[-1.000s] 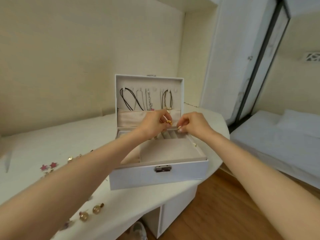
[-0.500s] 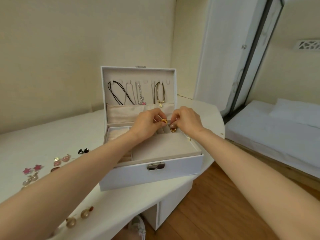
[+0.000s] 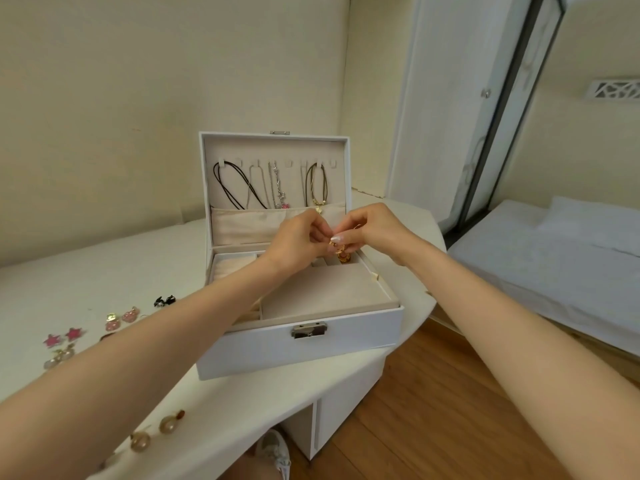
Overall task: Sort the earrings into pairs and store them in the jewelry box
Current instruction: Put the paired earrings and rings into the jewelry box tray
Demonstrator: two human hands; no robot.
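left hand and right hand meet over box rear slots; both grips pinched tight on gold earrings, fingertips touching.

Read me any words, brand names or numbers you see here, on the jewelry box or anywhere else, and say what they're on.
None can be read.
The jewelry box is plain white, and its metal clasp shows no legible marking.
The white cut-out panel on the far wall bears a pattern, not letters.

We are holding gold earrings over the open white jewelry box's back slots; other pairs are lying left of it.
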